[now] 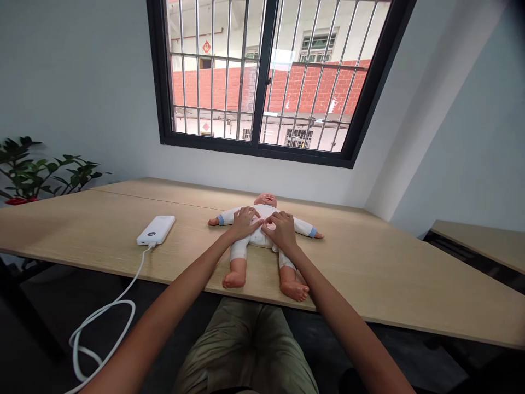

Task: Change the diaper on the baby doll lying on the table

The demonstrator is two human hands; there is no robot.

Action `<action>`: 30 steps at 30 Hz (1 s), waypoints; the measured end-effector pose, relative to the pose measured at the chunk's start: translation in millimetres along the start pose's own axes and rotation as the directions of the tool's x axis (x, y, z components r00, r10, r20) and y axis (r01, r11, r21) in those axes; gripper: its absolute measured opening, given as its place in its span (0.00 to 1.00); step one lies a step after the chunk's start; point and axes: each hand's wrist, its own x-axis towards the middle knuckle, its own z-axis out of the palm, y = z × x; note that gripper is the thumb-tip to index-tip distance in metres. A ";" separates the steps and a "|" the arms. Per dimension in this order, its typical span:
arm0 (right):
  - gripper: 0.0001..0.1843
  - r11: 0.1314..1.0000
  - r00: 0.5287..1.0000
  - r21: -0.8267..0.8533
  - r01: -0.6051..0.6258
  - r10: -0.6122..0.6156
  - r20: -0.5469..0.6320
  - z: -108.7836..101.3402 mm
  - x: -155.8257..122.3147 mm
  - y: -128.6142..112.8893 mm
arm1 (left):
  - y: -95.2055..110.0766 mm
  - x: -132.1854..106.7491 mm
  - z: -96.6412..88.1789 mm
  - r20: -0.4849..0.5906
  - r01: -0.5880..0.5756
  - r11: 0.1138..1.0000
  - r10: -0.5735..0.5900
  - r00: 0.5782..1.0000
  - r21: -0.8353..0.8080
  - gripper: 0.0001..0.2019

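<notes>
A baby doll [264,210] lies on its back on the table, arms spread, head toward the window and bare feet toward me. It wears white clothes [259,238] with blue cuffs. My left hand [245,222] rests on one side of the doll's chest, its thumb and fingertips closed on the front of the clothes. Opposite it, my right hand [284,230] has curled fingers pinching the same cloth. Something pinkish shows between the fingers. The exact fingertip contact is small and partly hidden by my hands.
On the wooden table [369,262], a white power bank [156,230] stands to the left. Its white cable [132,290] hangs over the front edge in loops. A potted plant [36,172] is at the far left, and a barred window [262,82] is ahead. Another table [488,243] is at right.
</notes>
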 end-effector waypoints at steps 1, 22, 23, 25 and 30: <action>0.06 1.000 1.000 -0.002 0.002 -0.002 -0.001 0.1 0.1 -0.1 | 0.1 0.2 0.2 0.001 0.003 1.000 -0.003 1.000 -0.003 0.11; 0.05 0.924 0.978 0.342 -0.170 0.201 -0.058 -1.4 4.7 5.2 | 8.2 0.5 -4.3 0.045 0.077 0.996 -0.075 0.996 -0.039 0.13; 0.05 0.901 0.976 0.399 -0.173 0.210 -0.052 -1.2 5.2 4.2 | 8.9 0.5 -4.8 0.043 0.081 0.996 -0.079 0.996 -0.039 0.13; 0.05 0.846 0.971 0.500 -0.187 0.237 -0.038 -0.6 5.6 3.4 | 9.8 0.6 -5.4 0.042 0.085 0.996 -0.084 0.996 -0.039 0.14; 0.06 0.739 0.953 0.628 -0.244 0.303 0.013 -0.6 5.5 2.8 | 7.5 1.2 -3.8 0.042 0.082 0.996 -0.080 0.996 -0.028 0.14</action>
